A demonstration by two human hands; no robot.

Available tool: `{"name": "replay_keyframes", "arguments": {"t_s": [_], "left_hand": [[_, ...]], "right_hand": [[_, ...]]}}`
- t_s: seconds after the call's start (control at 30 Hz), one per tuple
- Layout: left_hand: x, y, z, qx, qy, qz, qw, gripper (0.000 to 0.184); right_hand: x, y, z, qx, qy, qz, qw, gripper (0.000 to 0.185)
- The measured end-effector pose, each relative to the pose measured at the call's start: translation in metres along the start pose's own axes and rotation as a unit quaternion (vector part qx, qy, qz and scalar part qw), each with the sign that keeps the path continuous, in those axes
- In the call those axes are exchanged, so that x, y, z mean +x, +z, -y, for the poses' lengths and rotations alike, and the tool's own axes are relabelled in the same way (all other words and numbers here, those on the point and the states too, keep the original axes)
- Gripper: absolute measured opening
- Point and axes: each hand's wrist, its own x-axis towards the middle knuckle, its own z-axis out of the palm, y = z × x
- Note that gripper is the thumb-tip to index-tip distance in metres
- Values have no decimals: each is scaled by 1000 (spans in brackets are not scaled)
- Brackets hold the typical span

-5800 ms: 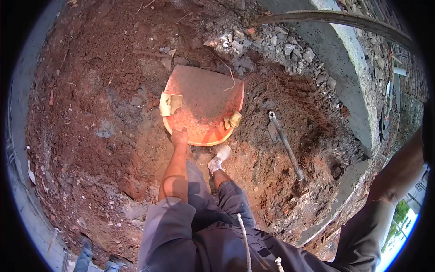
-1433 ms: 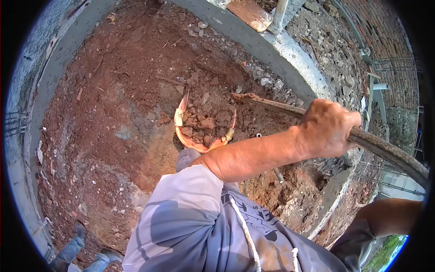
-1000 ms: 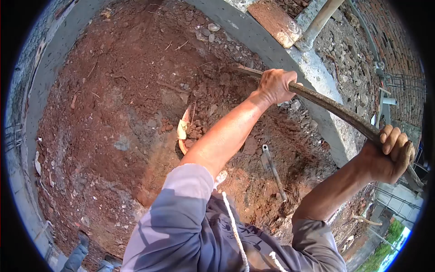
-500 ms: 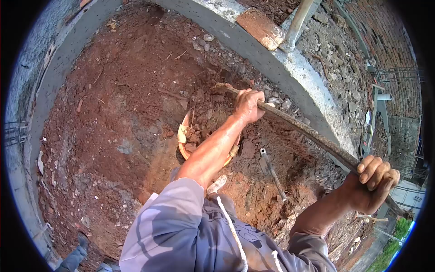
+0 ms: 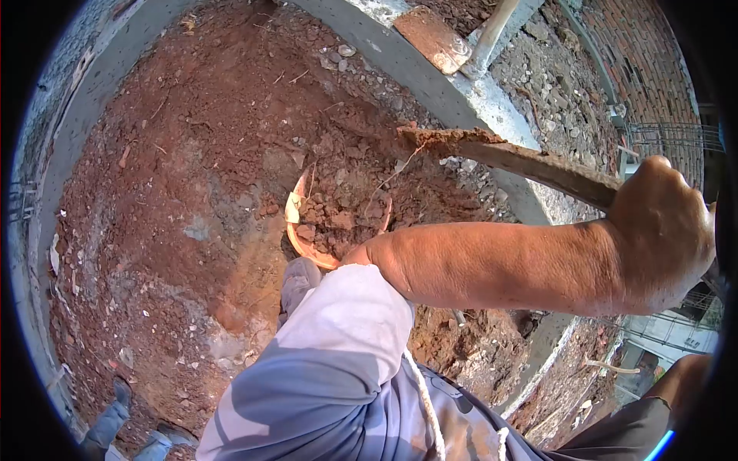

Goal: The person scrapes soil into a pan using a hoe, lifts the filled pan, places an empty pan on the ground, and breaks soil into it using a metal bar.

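My left hand (image 5: 663,201) is closed around a long digging bar (image 5: 550,167), raised across the right side of the head view. Clumps of reddish soil cling to the bar's far tip, over the dug ground. My right hand is out of sight; only its forearm (image 5: 686,378) shows at the right edge. Below my left arm, an orange-rimmed container (image 5: 307,250) holds loose soil. My shoe (image 5: 298,283) stands beside it. A short metal rod (image 5: 459,316) on the ground is mostly hidden by my left forearm.
A concrete beam (image 5: 430,73) borders the dug red soil (image 5: 207,138). On it rests a hoe with a rusty blade (image 5: 432,38) and pale handle (image 5: 492,32). A brick wall (image 5: 646,61) and rebar stand at right. Another person's legs (image 5: 108,422) are at lower left.
The bar has been lifted, and its soil-covered tip has come up from the ground. My left hand has swung to the right; my right hand has left the view.
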Motion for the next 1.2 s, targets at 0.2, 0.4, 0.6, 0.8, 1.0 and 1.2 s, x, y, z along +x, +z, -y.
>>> {"name": "replay_keyframes", "arguments": {"t_s": [0.2,0.4,0.6,0.8,1.0,1.2], "left_hand": [[-279,10,362,375,-432,101,814,88],[-363,-57,322,201,-671,210,682,89],[-274,-24,403,225,-494,104,833,94],[-257,-17,401,137,-505,270,808,23],[-296,-15,314,181,-275,137,934,34],[-201,21,131,92,-222,63,969,40]], "right_hand": [[-110,124,-398,140,134,-134,972,16],[-130,151,-462,112,245,-270,924,22],[-110,132,-495,105,307,-323,889,25],[-198,172,-396,138,244,-298,912,7],[-225,169,-270,119,205,-256,937,5],[-125,32,-61,148,112,-137,973,14]]}}
